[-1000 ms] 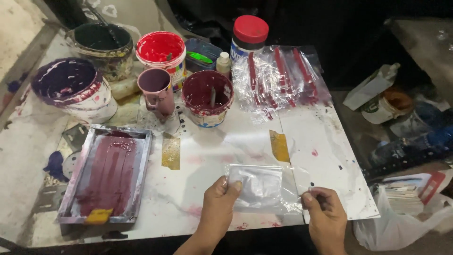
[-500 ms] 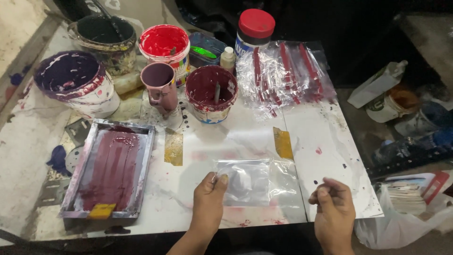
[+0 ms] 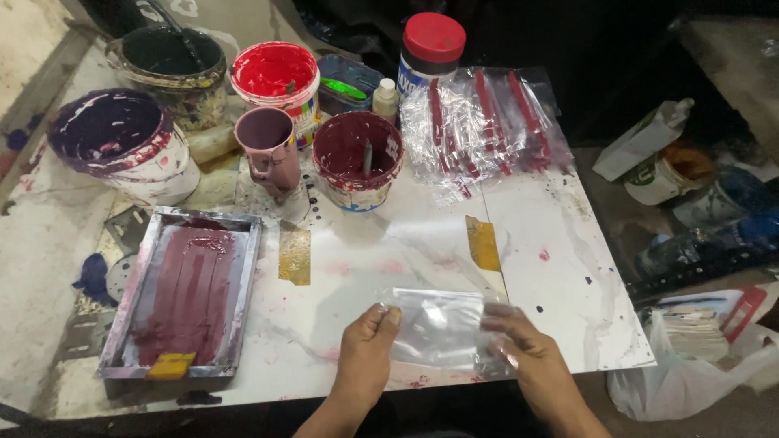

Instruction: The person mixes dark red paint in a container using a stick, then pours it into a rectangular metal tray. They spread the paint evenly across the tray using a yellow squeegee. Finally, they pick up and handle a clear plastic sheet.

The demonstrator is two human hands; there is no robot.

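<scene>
Left hand [image 3: 367,347]: pinches the left edge of a clear plastic bag [image 3: 442,328], thumb on top and fingers curled beneath; the grip is closed on the film.
Right hand [image 3: 531,357]: takes the bag's right edge, fingers spread over the film and partly seen through it; this grip too is closed on the bag.
Bag position: held between both hands, flat over the near edge of the worktop [image 3: 568,268], just in front of the person. Whether it rests on the surface or hangs slightly above it cannot be told.
How it will handle: thin, limp, very light film, likely slippery and quick to crease or cling. It looks best taken by opposite edges or corners, as here, and kept taut so it does not sag or fold.
Left of the hands: a metal tray [image 3: 182,300] smeared with dark red ink.
Behind: a maroon ink tub [image 3: 357,162] with a stick standing in it, a mauve cup [image 3: 268,146], a bright red ink tub [image 3: 276,77], a purple-stained bucket [image 3: 122,142].
Far right of the worktop: a heap of clear bags with red strips [image 3: 483,126], well apart from the held bag.
Surface marks: two yellow tape strips [image 3: 483,242].
</scene>
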